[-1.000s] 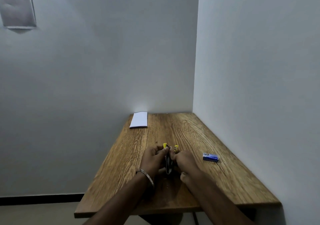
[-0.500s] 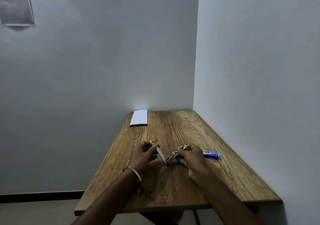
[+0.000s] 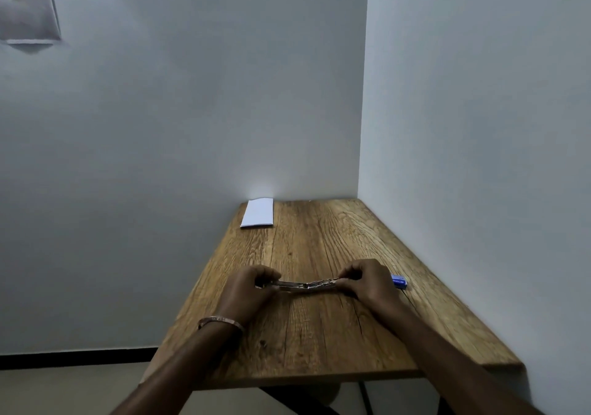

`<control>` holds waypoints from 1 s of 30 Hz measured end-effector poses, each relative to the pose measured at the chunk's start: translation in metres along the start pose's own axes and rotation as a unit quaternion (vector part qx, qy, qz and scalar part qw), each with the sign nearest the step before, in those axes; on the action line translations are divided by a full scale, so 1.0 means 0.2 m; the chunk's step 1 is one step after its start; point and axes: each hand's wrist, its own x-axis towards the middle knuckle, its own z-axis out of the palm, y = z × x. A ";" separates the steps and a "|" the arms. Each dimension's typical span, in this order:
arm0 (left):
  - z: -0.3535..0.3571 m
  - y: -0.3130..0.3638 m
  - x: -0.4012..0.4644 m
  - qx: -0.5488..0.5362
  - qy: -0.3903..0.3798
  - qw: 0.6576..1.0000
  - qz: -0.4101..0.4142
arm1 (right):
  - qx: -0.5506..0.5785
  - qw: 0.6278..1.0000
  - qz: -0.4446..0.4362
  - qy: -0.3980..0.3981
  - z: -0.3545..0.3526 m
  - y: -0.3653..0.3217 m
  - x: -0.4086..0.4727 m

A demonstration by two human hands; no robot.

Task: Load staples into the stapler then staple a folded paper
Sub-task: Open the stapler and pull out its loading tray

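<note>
Two pale walls [image 3: 224, 94] meet in a corner, and a wooden table [image 3: 319, 334] with strong grain is pushed into that corner, its right edge against the right wall. Both of the person's forearms reach in from the bottom of the view over the near half of the table. The left hand [image 3: 248, 290], with a thin metal bangle [image 3: 220, 321] on its wrist, and the right hand [image 3: 367, 282] are spread well apart. Between them they hold the stapler [image 3: 303, 285], swung fully open into one long, nearly flat metal strip low over the tabletop; whether it touches the wood cannot be told. Each hand has its fingers curled and pinched closed on one end of the stapler. A folded white paper [image 3: 258, 212] lies flat at the far left corner of the table, well apart from the hands. A small blue staple box [image 3: 399, 282] lies on the table just beside the right hand, partly hidden behind it.
</note>
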 end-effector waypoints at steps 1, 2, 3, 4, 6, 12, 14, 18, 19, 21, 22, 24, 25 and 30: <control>0.00 -0.01 0.00 0.017 -0.007 1.000 0.002 | -0.004 1.000 0.000 -0.004 0.00 0.00 0.00; 0.00 -0.02 0.00 0.035 -0.017 0.999 0.005 | -0.010 1.000 -0.001 -0.007 0.00 0.00 0.00; 0.01 -0.03 0.00 0.053 -0.025 0.998 0.007 | -0.019 1.000 -0.003 -0.011 0.01 0.00 0.00; 0.01 -0.03 0.00 0.068 -0.031 0.997 0.010 | -0.027 1.000 -0.007 -0.014 0.01 0.00 0.00; 0.00 -0.04 0.01 0.089 -0.045 0.995 0.018 | -0.030 0.999 -0.011 -0.021 0.01 0.00 0.01; 0.03 0.06 0.05 0.110 -0.052 0.988 0.092 | 0.014 0.998 -0.028 -0.063 0.00 0.01 0.00; 0.09 0.12 0.07 0.109 -0.049 0.984 0.131 | 0.031 0.996 -0.043 -0.070 0.00 0.02 -0.01; 0.20 0.19 0.09 0.153 -0.101 0.964 0.193 | 0.058 0.993 -0.058 -0.080 0.01 0.03 -0.02; 0.21 0.20 0.10 0.162 -0.111 0.960 0.201 | 0.058 0.993 -0.057 -0.081 0.01 0.03 -0.02; 0.22 0.20 0.12 0.178 -0.120 0.954 0.210 | 0.055 0.994 -0.054 -0.081 0.01 0.03 -0.02; 0.22 0.20 0.12 0.187 -0.122 0.951 0.214 | 0.055 0.994 -0.054 -0.078 0.01 0.03 -0.01; 0.22 0.19 0.13 0.207 -0.126 0.943 0.230 | 0.054 0.994 -0.055 -0.075 0.02 0.04 -0.01; 0.22 0.18 0.13 0.216 -0.126 0.938 0.240 | 0.052 0.994 -0.055 -0.074 0.02 0.04 -0.01; 0.20 0.19 0.15 0.233 -0.130 0.925 0.270 | 0.051 0.995 -0.055 -0.063 0.02 0.04 -0.01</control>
